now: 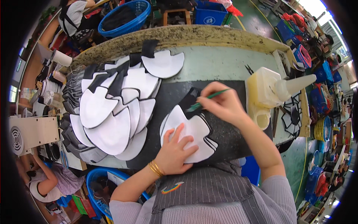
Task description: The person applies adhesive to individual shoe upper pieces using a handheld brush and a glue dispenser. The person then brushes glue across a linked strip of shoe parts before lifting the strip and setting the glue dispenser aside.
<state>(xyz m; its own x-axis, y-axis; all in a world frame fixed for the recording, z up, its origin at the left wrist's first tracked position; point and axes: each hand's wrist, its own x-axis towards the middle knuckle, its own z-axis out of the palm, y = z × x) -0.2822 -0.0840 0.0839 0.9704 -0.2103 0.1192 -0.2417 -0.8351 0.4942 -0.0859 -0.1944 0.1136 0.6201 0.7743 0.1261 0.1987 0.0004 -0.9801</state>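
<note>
My left hand (178, 151), a gold bracelet at its wrist, lies flat with spread fingers on a white curved piece (197, 128) with a notched top edge. That piece tops a small stack of dark-edged layers. Between the fingers of my right hand (220, 100) is a slim green brush (216, 94), its tip over the black strip (189, 99) at the piece's notched edge. Beneath them lies a black work mat (227, 145). Right of the mat stands a translucent plastic bottle (263, 87) holding yellowish liquid, with a cone-shaped spout and a small cup at its base.
Overlapping white pieces with black strips (108, 134) heap up on the left of the table. A raised, stained board (179, 35) borders the far side. Thread spools (61, 58) and a beige machine box (33, 134) stand at left. Blue baskets (125, 16) and other people surround the table.
</note>
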